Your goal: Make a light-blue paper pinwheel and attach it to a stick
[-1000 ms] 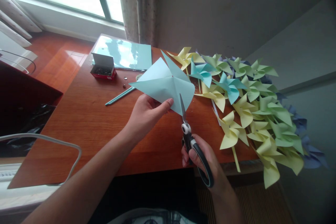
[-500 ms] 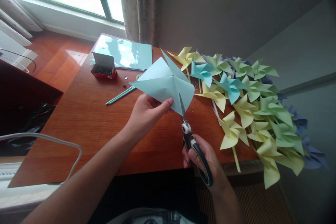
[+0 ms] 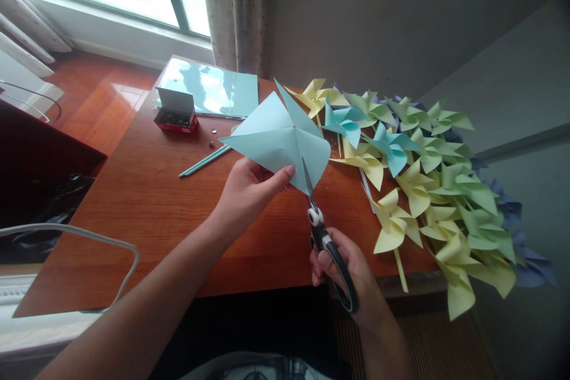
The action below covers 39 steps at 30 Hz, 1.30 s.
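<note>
Scissors [image 3: 327, 243] cutting into blue paper [image 3: 276, 136] over the table's [image 3: 146, 202] near edge.
Left hand [image 3: 249, 193] pinches the paper and right hand [image 3: 351, 270] grips the scissors; best to hold it taut and follow the crease.

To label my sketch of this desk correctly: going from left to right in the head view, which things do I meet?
Red box → teal stick → left hand holding the blue paper → scissors in the right hand → pile of paper pinwheels.

Creased light-blue paper [image 3: 278, 138], scissors [image 3: 317, 218] at edge
</note>
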Tool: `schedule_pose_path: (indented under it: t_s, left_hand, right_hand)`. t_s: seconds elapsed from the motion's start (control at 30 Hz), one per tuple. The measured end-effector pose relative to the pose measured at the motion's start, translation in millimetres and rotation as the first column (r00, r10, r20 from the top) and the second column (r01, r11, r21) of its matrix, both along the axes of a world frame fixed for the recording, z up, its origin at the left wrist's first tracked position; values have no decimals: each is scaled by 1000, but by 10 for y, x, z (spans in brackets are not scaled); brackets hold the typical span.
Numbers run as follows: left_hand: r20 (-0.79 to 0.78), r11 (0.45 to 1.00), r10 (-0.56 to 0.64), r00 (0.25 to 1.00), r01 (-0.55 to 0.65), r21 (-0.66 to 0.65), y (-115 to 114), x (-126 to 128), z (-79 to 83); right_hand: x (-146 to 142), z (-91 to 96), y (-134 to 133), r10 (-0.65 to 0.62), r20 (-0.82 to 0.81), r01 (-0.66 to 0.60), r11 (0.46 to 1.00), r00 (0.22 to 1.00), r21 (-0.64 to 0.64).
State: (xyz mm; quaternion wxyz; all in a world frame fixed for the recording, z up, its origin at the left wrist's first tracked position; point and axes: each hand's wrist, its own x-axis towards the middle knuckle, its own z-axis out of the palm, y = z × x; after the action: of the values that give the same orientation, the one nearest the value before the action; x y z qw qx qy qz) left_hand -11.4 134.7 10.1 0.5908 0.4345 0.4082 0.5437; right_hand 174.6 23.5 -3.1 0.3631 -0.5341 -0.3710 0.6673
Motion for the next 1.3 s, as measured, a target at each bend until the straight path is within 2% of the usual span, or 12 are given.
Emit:
schedule_pose_path:
  t_s: [0.9,1.2,1.3]
  left_hand:
    - [-44,999,25,999,-26,-26,7,-8,1]
    - [-3,999,23,1000,-23,-49,-3,-17,-21]
    - [0,998,16,1000,-16,-54,-7,-13,-6]
  right_hand:
    - [10,-74,-22,-77,15,77,997,997,-7]
    - [51,-52,-31,49,-47,-46,996,998,75]
    - [35,-37,-29,34,-46,-31,997,998,64]
